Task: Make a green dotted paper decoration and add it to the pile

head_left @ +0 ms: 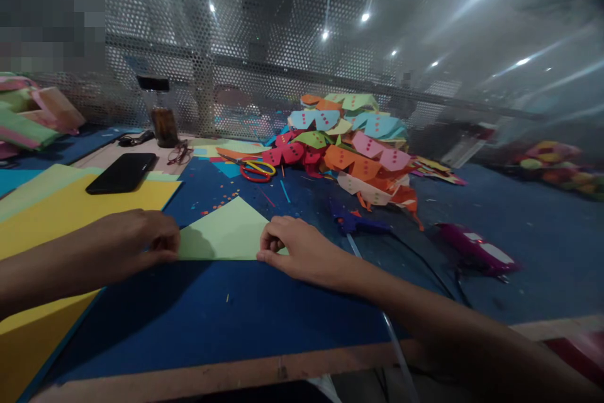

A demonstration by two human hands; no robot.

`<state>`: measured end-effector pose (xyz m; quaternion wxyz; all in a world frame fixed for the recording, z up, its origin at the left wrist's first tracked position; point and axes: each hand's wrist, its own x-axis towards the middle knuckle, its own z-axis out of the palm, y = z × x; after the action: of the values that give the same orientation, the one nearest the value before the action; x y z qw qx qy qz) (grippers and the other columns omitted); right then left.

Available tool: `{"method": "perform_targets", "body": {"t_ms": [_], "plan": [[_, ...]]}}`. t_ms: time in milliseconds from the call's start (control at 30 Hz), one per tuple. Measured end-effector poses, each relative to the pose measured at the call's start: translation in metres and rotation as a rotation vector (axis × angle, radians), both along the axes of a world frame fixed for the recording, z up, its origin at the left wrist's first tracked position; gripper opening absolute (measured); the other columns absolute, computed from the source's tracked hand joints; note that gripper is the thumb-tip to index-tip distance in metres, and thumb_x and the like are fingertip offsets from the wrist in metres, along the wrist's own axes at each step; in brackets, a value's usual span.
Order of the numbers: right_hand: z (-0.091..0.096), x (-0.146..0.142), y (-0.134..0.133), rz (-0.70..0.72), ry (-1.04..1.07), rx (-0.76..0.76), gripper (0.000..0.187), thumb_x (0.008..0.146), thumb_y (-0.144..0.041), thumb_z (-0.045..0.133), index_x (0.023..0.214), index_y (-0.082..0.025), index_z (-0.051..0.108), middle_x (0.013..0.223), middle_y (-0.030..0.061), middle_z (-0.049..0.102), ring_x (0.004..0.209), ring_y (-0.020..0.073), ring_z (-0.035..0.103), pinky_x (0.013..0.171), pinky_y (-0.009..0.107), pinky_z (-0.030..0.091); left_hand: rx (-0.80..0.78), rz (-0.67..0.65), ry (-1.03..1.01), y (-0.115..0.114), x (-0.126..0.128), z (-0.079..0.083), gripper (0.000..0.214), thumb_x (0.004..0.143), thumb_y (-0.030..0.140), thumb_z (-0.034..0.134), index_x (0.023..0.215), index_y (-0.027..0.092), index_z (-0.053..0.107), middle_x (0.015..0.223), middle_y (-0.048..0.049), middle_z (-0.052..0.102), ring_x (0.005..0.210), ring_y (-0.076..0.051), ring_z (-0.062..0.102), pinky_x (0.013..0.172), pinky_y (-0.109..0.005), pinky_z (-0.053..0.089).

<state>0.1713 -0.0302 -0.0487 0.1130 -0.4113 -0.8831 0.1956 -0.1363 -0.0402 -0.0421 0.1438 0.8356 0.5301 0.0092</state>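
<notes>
A pale green sheet of paper, folded into a triangle, lies on the blue tabletop with its point facing away from me and its straight edge towards me. My left hand is closed on the left corner, thumb and fingers pinching it. At the other end of that edge, my right hand pinches the right corner between thumb and curled fingers. Both corners are partly covered by my fingers. Just beyond the paper, tiny orange and red paper scraps are scattered.
Scissors with red and yellow handles lie behind the paper. A heap of folded coloured paper pieces stands farther back. On the right are a blue glue gun and a purple device. A black phone rests on yellow sheets.
</notes>
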Motion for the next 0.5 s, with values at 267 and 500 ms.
{"method": "perform_targets", "body": {"t_ms": [267,500], "plan": [[-0.001,0.001,0.001,0.008,0.001,0.002,0.009,0.09,-0.025,0.072,0.087,-0.017,0.067,0.091,0.0016,0.067,0.085,0.0156,0.059,0.076,0.028,0.038,-0.051,0.056,0.019,0.0,-0.008,0.004,0.019,0.084,0.032,0.053,0.077,0.022,0.069,0.08,-0.0031,0.071,0.073,-0.023,0.063,0.066,-0.027,0.038],[0.0,0.001,0.001,0.005,-0.009,-0.003,0.009,0.09,-0.025,0.071,0.087,-0.017,0.066,0.091,0.0019,0.067,0.086,0.0158,0.059,0.076,0.028,0.038,-0.084,0.084,0.017,-0.001,-0.015,0.007,0.018,0.085,0.027,0.054,0.078,0.021,0.069,0.082,-0.0018,0.072,0.076,-0.021,0.063,0.068,-0.026,0.037]]}}
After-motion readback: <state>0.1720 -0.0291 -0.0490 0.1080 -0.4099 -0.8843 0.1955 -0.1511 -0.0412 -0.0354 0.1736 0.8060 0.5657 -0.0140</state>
